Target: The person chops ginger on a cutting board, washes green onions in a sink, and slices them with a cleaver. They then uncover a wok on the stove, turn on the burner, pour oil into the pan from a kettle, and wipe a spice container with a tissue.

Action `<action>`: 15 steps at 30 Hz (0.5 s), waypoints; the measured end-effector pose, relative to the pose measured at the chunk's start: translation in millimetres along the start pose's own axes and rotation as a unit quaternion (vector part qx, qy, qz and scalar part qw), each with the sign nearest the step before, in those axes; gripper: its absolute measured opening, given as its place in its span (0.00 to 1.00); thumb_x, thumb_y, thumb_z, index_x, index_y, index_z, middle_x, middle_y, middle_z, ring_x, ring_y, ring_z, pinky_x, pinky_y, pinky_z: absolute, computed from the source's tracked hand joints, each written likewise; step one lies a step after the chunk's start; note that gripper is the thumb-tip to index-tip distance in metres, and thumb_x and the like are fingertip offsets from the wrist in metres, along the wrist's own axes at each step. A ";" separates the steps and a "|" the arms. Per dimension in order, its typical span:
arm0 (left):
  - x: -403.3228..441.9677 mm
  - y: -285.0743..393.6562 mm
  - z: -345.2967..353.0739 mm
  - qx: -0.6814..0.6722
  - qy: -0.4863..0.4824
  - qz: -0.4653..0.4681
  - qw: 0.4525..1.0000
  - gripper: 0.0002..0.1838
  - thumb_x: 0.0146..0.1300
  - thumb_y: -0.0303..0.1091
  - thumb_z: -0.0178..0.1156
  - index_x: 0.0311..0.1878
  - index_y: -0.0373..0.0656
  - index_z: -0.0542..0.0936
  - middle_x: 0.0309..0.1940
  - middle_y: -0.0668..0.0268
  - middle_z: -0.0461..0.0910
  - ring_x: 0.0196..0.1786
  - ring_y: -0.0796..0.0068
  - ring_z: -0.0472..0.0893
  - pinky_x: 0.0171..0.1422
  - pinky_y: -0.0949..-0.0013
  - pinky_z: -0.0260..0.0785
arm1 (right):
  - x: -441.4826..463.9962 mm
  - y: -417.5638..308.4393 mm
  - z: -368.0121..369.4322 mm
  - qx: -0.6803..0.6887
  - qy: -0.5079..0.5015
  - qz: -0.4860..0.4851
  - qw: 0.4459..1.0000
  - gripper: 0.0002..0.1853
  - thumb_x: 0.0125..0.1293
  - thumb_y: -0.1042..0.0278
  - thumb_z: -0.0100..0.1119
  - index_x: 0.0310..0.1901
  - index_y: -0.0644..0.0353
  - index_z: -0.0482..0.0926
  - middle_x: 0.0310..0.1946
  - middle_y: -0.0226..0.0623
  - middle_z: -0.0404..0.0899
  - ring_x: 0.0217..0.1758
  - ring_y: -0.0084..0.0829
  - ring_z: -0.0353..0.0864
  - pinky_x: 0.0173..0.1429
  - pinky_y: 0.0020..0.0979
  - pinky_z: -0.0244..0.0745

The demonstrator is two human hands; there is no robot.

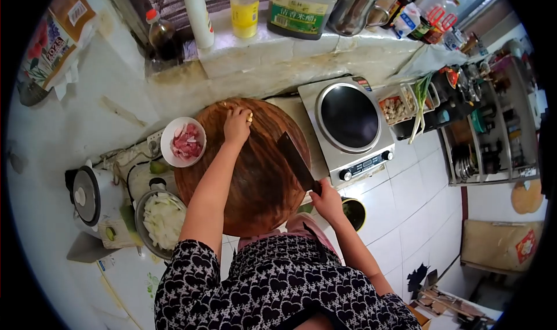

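Note:
Near the far edge of the round wooden chopping board point(249, 185), my left hand point(236, 125) is closed, with small pale-yellow pieces point(249, 117) that look like garlic at its fingers. A few more small bits lie just beyond the fingertips. My right hand point(327, 202) grips the handle of a dark cleaver point(297, 163). The blade reaches over the board's right side, pointing away from me and to the left. Beside the board on the left sits a white bowl point(166, 150) of raw cut meat point(187, 142).
An induction cooker point(342, 161) stands right of the board. A pot of sliced pale vegetable point(165, 220) and a rice cooker point(87, 196) are at the left. Bottles and a vinegar jug point(299, 13) line the back ledge. Spring onions point(420, 103) hang over a basket at the right.

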State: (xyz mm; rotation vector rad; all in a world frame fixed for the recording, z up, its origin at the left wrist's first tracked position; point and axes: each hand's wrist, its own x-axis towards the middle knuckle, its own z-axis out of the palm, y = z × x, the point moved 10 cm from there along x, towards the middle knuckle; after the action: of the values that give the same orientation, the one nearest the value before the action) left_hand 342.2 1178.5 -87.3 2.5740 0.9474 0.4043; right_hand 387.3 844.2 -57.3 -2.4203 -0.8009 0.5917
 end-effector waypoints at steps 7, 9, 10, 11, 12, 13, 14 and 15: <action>-80.8 40.7 6.4 -0.119 -0.028 0.005 0.993 0.13 0.53 0.29 0.64 0.43 0.43 0.80 0.41 0.62 0.71 0.48 0.58 0.72 0.51 0.59 0.69 | 10.3 -7.7 9.4 -0.043 -0.033 -0.036 0.998 0.20 0.59 0.54 0.56 0.49 0.58 0.72 0.24 0.51 0.79 0.30 0.55 0.79 0.34 0.52 0.72; -123.1 55.6 3.9 -0.102 -0.007 0.001 0.995 0.13 0.48 0.29 0.67 0.40 0.44 0.81 0.41 0.63 0.71 0.46 0.59 0.72 0.49 0.59 0.70 | 17.7 -5.4 19.1 -0.057 -0.067 -0.049 0.995 0.21 0.59 0.53 0.56 0.51 0.56 0.72 0.24 0.51 0.79 0.30 0.54 0.79 0.33 0.51 0.72; -140.9 60.9 6.3 -0.096 -0.009 -0.006 0.995 0.13 0.46 0.28 0.68 0.38 0.44 0.81 0.40 0.65 0.71 0.46 0.59 0.72 0.49 0.59 0.70 | 20.2 -4.7 26.8 -0.071 -0.096 -0.062 0.991 0.22 0.59 0.53 0.56 0.52 0.55 0.73 0.24 0.51 0.79 0.29 0.53 0.79 0.33 0.50 0.73; -157.3 64.7 9.2 -0.099 -0.013 -0.015 0.995 0.15 0.46 0.28 0.69 0.40 0.44 0.81 0.41 0.64 0.71 0.46 0.58 0.72 0.49 0.59 0.70 | 21.4 -3.4 27.9 -0.082 -0.090 -0.068 0.990 0.21 0.59 0.54 0.56 0.52 0.53 0.74 0.23 0.49 0.79 0.30 0.52 0.79 0.34 0.49 0.74; -168.3 70.2 7.8 -0.102 -0.017 -0.024 0.994 0.17 0.45 0.27 0.69 0.41 0.43 0.80 0.42 0.64 0.71 0.46 0.58 0.72 0.49 0.59 0.69 | 23.4 -0.3 29.9 -0.084 -0.100 -0.069 0.989 0.21 0.59 0.54 0.56 0.52 0.53 0.74 0.23 0.49 0.79 0.30 0.52 0.79 0.34 0.49 0.74; -174.2 75.4 7.7 -0.103 -0.019 -0.033 0.994 0.17 0.45 0.27 0.69 0.41 0.43 0.80 0.42 0.64 0.71 0.46 0.58 0.72 0.49 0.59 0.69 | 27.8 1.3 27.5 -0.072 -0.091 -0.075 0.990 0.20 0.59 0.56 0.56 0.51 0.53 0.75 0.24 0.49 0.79 0.30 0.52 0.79 0.34 0.49 0.74; -179.8 79.8 -0.4 -0.117 0.024 -0.045 0.992 0.18 0.45 0.27 0.69 0.43 0.43 0.79 0.43 0.62 0.71 0.46 0.58 0.72 0.49 0.60 0.69 | 32.1 4.0 25.1 -0.060 -0.083 -0.080 0.992 0.19 0.59 0.57 0.56 0.51 0.53 0.75 0.24 0.49 0.79 0.30 0.52 0.79 0.34 0.49 0.74; -187.1 82.5 -8.0 -0.132 0.065 -0.056 0.988 0.20 0.45 0.27 0.70 0.45 0.43 0.78 0.44 0.61 0.71 0.47 0.58 0.72 0.49 0.60 0.69 | 35.4 7.3 21.6 -0.059 -0.063 -0.098 0.991 0.18 0.58 0.60 0.56 0.50 0.53 0.76 0.26 0.50 0.79 0.30 0.53 0.79 0.35 0.49 0.74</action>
State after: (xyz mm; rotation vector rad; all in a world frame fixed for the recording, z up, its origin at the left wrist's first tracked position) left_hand 248.2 997.6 -70.5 2.2673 1.0028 0.6278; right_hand 404.4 869.1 -86.7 -2.3903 -1.1417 0.6395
